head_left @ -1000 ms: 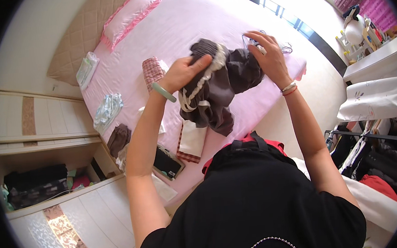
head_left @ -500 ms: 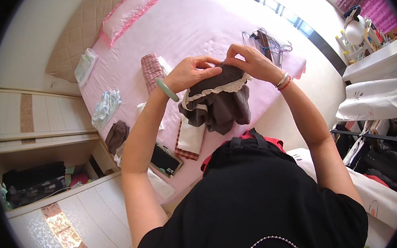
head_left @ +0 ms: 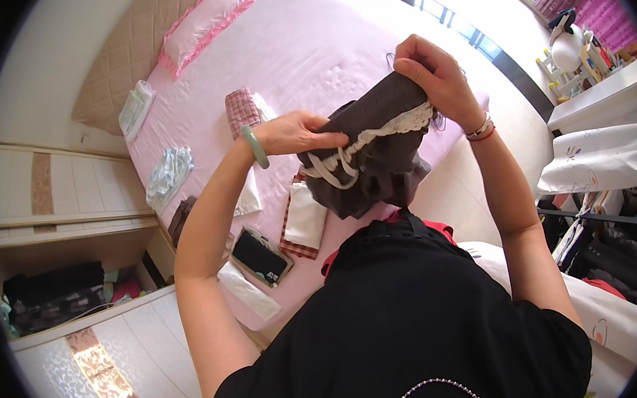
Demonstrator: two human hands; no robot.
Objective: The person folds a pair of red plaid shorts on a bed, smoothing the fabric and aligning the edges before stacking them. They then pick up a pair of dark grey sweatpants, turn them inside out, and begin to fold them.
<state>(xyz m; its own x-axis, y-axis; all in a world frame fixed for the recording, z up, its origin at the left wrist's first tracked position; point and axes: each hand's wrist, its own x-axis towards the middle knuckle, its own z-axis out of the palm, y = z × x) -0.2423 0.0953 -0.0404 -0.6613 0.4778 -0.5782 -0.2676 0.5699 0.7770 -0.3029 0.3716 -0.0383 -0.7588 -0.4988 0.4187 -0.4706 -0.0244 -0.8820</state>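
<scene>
A dark grey-brown garment (head_left: 366,184) with a cream lace trim hangs in front of me over the bed, stretched between both hands. My left hand (head_left: 294,132), a green bangle on its wrist, pinches the left end of the garment's upper band. Close to those fingers, a cream tie or strap loops down from the trim. My right hand (head_left: 440,77) grips the band's other end, higher and further right. The lower part of the garment falls in loose, bunched folds.
The pink bed (head_left: 306,43) holds a folded red-checked cloth (head_left: 242,108), a white cloth with checked edging (head_left: 303,215), a dark flat object in a pale frame (head_left: 260,256) and light-blue clothing (head_left: 169,175). An open drawer (head_left: 81,326) stands left; a clothes rack (head_left: 608,217) is at right.
My hands have moved apart, the right one up and to the right, the left one slightly left and down. The garment's upper band is now spread wide between them.
</scene>
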